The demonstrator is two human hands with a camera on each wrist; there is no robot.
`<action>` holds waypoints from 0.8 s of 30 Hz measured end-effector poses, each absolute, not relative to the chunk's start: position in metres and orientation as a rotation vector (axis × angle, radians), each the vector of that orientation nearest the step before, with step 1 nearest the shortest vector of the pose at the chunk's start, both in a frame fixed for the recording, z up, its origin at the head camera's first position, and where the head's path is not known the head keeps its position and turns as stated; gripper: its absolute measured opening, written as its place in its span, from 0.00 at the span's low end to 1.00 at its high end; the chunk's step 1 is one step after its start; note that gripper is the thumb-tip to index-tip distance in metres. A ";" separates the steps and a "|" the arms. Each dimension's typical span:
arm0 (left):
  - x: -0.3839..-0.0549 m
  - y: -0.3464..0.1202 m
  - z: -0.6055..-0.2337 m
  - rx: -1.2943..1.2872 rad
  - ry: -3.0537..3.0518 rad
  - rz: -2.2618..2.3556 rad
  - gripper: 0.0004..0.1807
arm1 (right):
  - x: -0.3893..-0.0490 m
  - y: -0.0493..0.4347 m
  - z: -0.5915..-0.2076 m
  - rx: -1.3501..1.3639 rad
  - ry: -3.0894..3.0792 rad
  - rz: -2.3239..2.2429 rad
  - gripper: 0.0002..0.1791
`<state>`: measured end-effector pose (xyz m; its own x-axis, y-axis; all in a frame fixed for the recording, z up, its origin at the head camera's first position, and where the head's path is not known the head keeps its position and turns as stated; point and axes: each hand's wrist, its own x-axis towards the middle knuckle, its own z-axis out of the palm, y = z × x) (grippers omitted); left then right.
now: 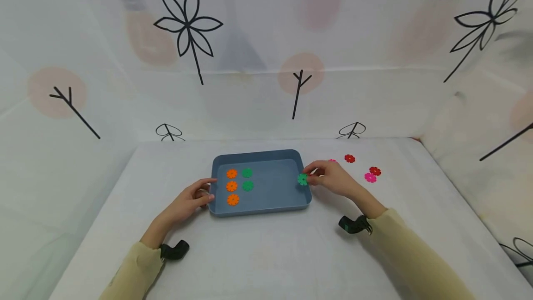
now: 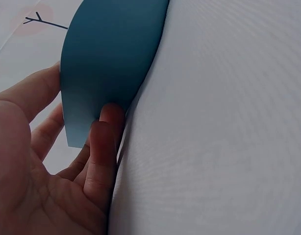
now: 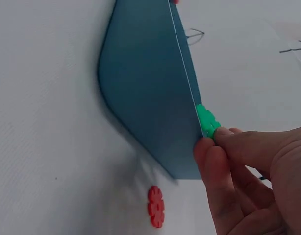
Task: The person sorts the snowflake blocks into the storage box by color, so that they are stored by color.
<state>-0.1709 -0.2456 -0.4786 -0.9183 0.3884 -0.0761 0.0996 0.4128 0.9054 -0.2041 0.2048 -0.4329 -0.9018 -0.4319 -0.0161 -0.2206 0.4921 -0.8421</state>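
Note:
A blue-grey tray (image 1: pixel 272 184) lies on the table with orange notched flower discs (image 1: pixel 232 186) in a column at its left. Beside them lie two green flower discs (image 1: pixel 247 185). My left hand (image 1: pixel 189 203) holds the tray's left end, its fingers against the outer wall (image 2: pixel 111 58) and rim. At the opposite end, my right hand (image 1: pixel 331 177) pinches another green flower disc (image 1: pixel 302 179) between thumb and fingers. In the right wrist view this green disc (image 3: pixel 207 120) shows at the tray's rim, partly hidden behind it.
To the right of the tray, red flower discs (image 1: pixel 350 158) and pink flower discs (image 1: pixel 370 178) lie on the white tabletop (image 1: pixel 266 253); one pink disc is partly covered by the right hand. A patterned cloth (image 1: pixel 250 101) hangs behind and at both sides.

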 end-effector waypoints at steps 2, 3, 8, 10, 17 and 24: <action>-0.171 -0.245 -0.478 0.422 2.392 1.507 0.29 | -0.205 0.203 -0.431 -0.595 2.537 -1.344 0.11; -0.171 -0.245 -0.478 0.419 2.391 1.506 0.29 | -0.205 0.202 -0.430 -0.605 2.547 -1.335 0.11; -0.170 -0.245 -0.478 0.412 2.395 1.501 0.29 | -0.206 0.198 -0.426 -0.606 2.574 -1.309 0.09; -0.170 -0.245 -0.478 0.413 2.398 1.502 0.29 | -0.208 0.196 -0.424 -0.610 2.577 -1.294 0.09; -0.171 -0.245 -0.479 0.421 2.398 1.504 0.30 | -0.215 0.184 -0.418 -0.721 2.598 -1.209 0.09; -0.171 -0.246 -0.478 0.434 2.401 1.505 0.29 | -0.226 0.172 -0.415 -0.845 2.585 -1.142 0.09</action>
<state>-0.1706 -0.2455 -0.4784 -0.9175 0.3913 -0.0713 0.1065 0.4145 0.9038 -0.2263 0.1719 -0.4154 -0.8189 -0.5716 0.0527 -0.4238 0.5402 -0.7270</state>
